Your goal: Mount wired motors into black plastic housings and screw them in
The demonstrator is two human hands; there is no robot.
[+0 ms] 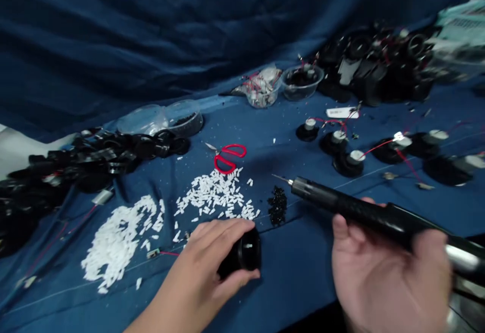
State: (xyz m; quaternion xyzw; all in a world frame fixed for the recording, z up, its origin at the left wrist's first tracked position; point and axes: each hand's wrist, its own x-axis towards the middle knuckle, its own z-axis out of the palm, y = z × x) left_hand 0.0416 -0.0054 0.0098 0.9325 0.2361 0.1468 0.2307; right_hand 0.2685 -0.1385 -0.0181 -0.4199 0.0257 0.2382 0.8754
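Observation:
My left hand (pixel 210 259) is wrapped round a black round plastic housing (pixel 248 252) at the front middle, its fingers over the top and thumb below. A red wire with a small circuit board (pixel 154 253) runs out left of that hand. In my right hand (pixel 390 272) lies a black electric screwdriver (pixel 341 199), its thin bit pointing left above the cloth. Just beneath the bit sits a small heap of black screws (pixel 278 205). Many small white plastic pieces (pixel 215 191) are spread beyond my left hand, with a second white pile (pixel 117 239) to the left.
Red-handled scissors (pixel 230 158) lie behind the white pieces. Black parts are heaped at the left (pixel 94 156) and back right (pixel 379 65). Clear tubs (pixel 301 90) stand at the back. Several black discs with motors (pixel 348 163) and red wires lie at right on blue cloth (pixel 242 131).

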